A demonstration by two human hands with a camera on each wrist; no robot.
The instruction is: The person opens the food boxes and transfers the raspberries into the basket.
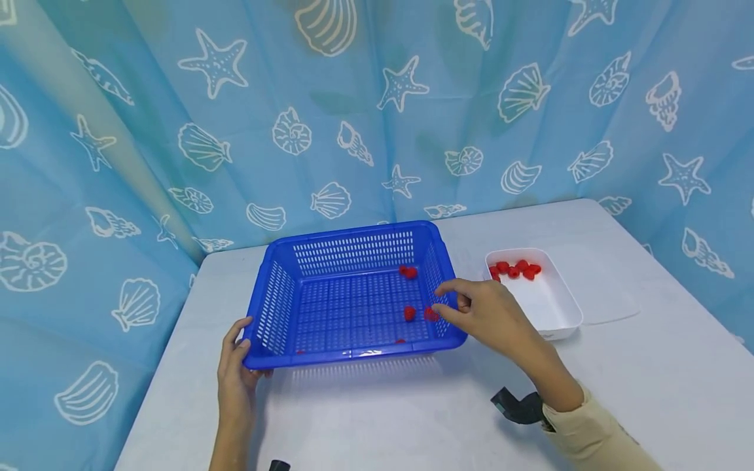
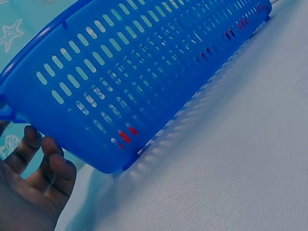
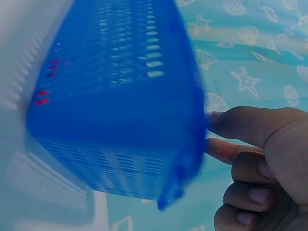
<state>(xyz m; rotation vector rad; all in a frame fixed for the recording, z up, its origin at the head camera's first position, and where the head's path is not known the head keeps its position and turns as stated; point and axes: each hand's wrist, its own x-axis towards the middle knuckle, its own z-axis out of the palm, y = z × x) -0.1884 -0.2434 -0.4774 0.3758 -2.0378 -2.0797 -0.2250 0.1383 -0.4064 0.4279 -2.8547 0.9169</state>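
A blue plastic basket with slotted walls stands on the table, a few red raspberries scattered inside, mostly toward its right side. My left hand grips the basket's front left corner, thumb near the rim and fingers bent against the outside. Over the right rim reaches my right hand, index finger and thumb apart with a gap between them, other fingers curled. Its thumb tip is close to a raspberry by the right wall; whether they touch I cannot tell. In the right wrist view, the basket wall hides the fingertips.
Right of the basket sits a white square container with several raspberries at its far left. A clear flat sheet or lid lies beside it. A blue seashell-patterned curtain hangs behind the white-covered table.
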